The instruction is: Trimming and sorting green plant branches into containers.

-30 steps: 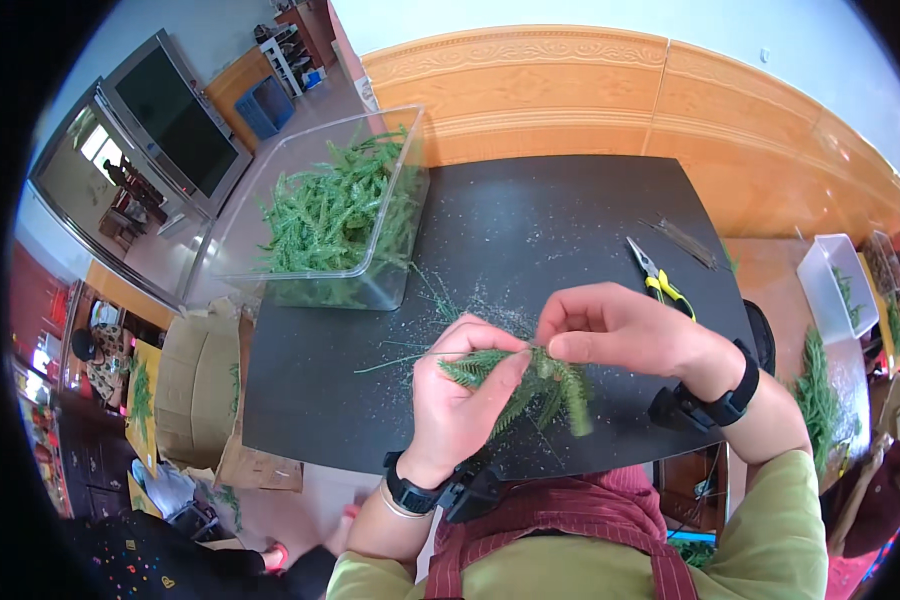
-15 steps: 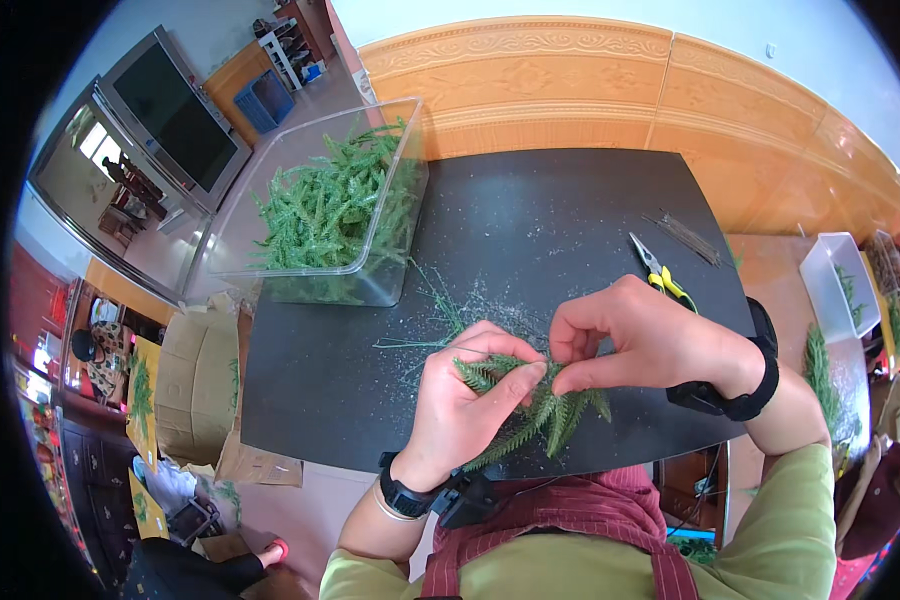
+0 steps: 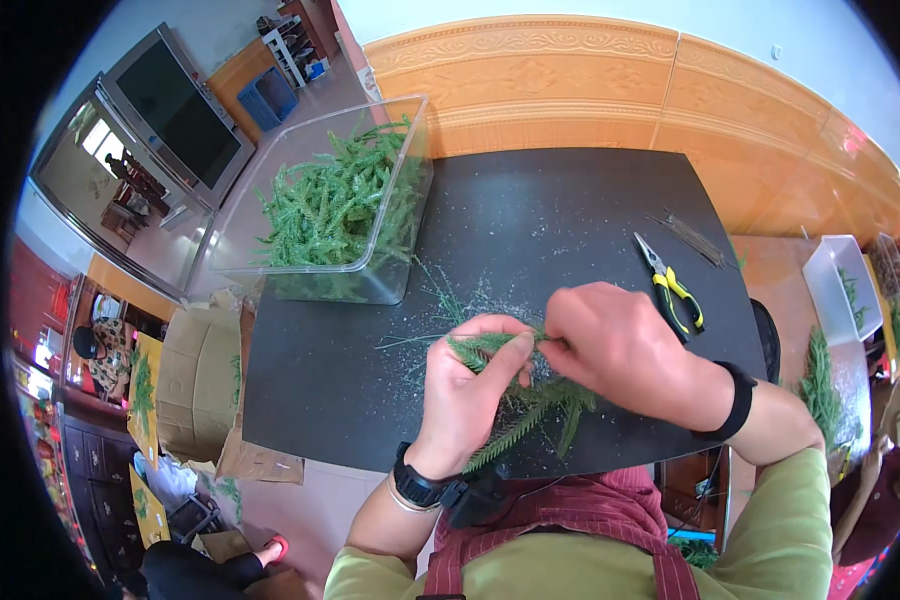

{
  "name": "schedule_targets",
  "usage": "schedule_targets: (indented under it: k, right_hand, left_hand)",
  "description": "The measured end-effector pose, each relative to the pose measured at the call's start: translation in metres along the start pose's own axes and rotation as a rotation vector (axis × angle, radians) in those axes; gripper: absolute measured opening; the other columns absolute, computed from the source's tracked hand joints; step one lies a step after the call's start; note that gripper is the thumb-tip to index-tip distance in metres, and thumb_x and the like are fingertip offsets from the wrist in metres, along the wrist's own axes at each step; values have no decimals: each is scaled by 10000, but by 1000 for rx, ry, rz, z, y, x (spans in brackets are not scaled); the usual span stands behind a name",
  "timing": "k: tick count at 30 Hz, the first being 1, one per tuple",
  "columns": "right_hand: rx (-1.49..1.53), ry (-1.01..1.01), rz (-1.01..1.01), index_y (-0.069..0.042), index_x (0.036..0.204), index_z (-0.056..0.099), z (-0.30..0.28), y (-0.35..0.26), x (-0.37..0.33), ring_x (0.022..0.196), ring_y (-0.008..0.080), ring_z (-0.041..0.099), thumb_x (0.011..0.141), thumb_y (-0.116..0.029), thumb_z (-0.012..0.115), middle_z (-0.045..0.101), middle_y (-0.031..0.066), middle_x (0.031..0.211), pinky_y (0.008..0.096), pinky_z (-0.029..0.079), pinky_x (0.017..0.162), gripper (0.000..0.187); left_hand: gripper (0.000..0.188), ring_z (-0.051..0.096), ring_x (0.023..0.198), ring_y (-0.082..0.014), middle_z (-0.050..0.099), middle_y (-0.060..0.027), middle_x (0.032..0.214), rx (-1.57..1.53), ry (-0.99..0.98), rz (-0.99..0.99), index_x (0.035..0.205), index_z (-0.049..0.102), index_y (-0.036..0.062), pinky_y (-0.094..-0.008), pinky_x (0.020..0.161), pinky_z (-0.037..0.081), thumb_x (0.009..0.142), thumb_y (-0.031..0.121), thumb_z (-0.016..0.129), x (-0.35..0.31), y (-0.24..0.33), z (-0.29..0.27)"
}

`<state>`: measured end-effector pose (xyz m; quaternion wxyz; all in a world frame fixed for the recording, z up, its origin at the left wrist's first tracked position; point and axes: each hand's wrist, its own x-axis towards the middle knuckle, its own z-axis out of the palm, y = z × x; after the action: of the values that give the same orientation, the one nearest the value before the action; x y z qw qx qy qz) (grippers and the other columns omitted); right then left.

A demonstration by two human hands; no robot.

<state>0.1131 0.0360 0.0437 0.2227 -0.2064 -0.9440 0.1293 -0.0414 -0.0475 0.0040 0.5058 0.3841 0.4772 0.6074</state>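
Near the front of the dark table (image 3: 560,205), my left hand (image 3: 460,395) pinches a green artificial pine sprig (image 3: 515,435) between thumb and fingers. Several of its needled branches hang below my hands. My right hand (image 3: 625,345) is closed with its fingertips at the sprig's stem, close to my left thumb; its knuckles hide the exact grip. Thin green stems (image 3: 448,298) lie among pale crumbs just beyond my left hand. Pliers (image 3: 678,295) with yellow and black handles rest past my right hand, their jaws pointing away.
A clear plastic bin (image 3: 378,230) full of green sprigs (image 3: 330,205) stands at the table's far left. Thin dark wires (image 3: 692,238) lie at the far right. Cardboard (image 3: 192,390) is on the left; a white bin (image 3: 835,285) stands beyond the right edge. Other people sit nearby.
My right hand has turned over, knuckles up, its fingers closing at the stem. The sprig's branches have shifted slightly left, and the pliers' handles are now uncovered.
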Motion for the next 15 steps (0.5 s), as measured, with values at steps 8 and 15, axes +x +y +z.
schedule_targets:
  k: [8,15]
  right_hand:
    - [1165,-259,504,17,919,608,17,16,-12,760,107,566,825,-145,619,622,33,763,214,441,683,188]
    - [1491,-156,645,-3,906,630,19,5,-21,744,35,517,816,-124,637,613,-6,821,168,404,663,151]
  left_hand:
    - [101,552,708,-143,557,-55,785,463,-9,516,842,620,19,-245,617,439,750,-22,624,-1,-5,-13]
    - [109,558,712,-165,559,-59,771,561,-29,670,818,627,38,-261,630,444,726,-21,639,-4,3,-7]
